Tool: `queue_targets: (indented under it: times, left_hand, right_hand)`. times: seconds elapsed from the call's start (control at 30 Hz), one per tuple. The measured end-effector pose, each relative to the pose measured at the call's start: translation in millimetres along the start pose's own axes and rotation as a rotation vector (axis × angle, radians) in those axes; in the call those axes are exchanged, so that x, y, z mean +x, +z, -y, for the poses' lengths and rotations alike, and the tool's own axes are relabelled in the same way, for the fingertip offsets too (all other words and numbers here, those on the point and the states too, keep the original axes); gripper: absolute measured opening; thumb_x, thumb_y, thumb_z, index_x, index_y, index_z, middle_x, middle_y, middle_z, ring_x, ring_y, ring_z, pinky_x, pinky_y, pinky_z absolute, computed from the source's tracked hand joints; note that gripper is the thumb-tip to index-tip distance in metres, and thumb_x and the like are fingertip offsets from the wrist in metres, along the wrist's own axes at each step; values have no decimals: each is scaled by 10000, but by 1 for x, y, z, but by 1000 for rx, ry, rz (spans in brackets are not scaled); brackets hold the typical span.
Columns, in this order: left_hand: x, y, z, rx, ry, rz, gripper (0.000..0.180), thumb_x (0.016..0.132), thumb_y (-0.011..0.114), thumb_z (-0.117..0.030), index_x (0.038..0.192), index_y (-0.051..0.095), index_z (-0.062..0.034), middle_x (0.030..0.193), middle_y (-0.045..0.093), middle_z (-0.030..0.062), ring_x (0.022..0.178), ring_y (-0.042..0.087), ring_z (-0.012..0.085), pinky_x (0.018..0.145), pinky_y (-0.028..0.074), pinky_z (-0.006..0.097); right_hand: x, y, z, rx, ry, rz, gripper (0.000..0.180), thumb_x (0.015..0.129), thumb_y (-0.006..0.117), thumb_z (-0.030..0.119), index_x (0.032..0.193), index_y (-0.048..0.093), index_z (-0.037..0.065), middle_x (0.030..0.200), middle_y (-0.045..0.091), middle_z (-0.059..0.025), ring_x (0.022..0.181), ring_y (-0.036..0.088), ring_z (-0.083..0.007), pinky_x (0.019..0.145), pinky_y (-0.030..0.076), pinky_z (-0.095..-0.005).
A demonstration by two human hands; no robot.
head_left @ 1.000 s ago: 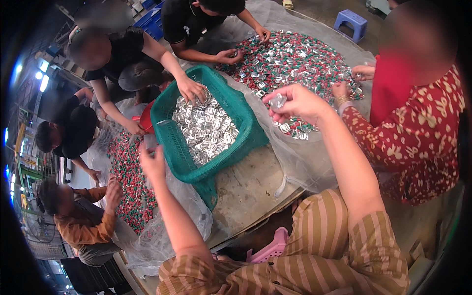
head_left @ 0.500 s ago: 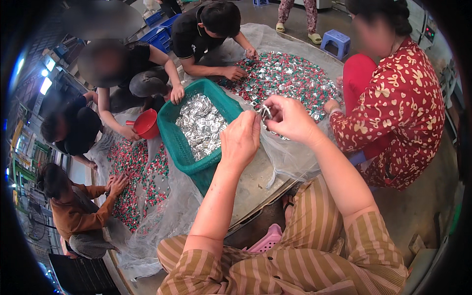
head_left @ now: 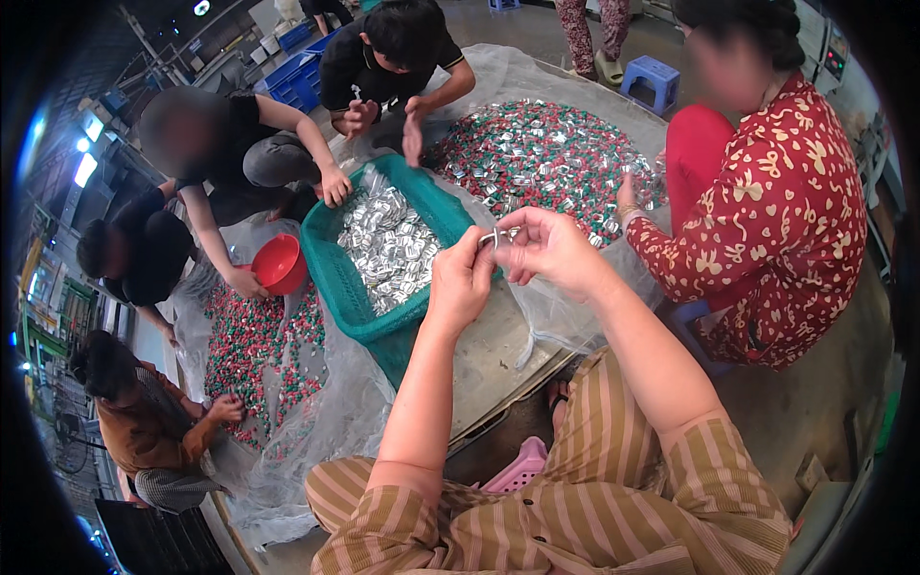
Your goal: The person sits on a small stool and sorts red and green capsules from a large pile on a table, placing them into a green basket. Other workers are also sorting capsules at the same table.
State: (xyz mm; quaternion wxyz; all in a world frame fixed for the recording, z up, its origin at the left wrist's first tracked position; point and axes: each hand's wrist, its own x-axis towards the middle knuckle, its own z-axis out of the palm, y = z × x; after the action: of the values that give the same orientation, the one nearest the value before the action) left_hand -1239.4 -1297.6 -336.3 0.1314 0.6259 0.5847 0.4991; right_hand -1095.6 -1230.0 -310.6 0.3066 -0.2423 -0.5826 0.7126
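Basket of green plastic [head_left: 369, 329] stood heaped with silvery metal pieces [head_left: 388, 251], probably light, stiff, slick and hard to break, best taken by their edges. Beside its right rim as viewed, the right hand [head_left: 560, 255] and left hand [head_left: 460, 283] nearly met, each with fingertips pinched on small metal parts [head_left: 499, 236] between the two; how many, I could not tell.

open: over board [head_left: 484, 359] between forearms [head_left: 422, 402] | blocking: green basket [head_left: 436, 203], co-worker's hand [head_left: 335, 185]

text: none readable | labels, signs: none readable | numbers: none
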Motion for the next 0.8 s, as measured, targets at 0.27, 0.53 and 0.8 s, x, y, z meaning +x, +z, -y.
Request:
queue_targets:
  times: [0.27,0.53,0.8]
  left_hand:
    - [0,9,0,132,194,-40,64,786,555,6,843,535,-14,698,592,131,588,585,306,527,460,351]
    - [0,-3,7,-649,-184,122,166,859,479,18,985,585,-5,820,614,57,675,564,102,557,439,236]
    - [-5,-12,2,144,180,-80,145,838,522,-4,970,578,13,780,621,100,680,611,171,600,466,279]
  right_hand:
    - [6,-3,-6,-26,42,-76,275,753,738,199,832,524,45,610,517,19,468,437,-48,415,353,-195]
    - [0,1,1,-445,-338,-104,280,656,781,159,833,606,30,612,542,-10,546,518,-65,496,436,-236]
    - [-2,7,14,39,50,44,134,807,665,120,892,610,33,674,592,-19,608,626,-129,538,534,-248]
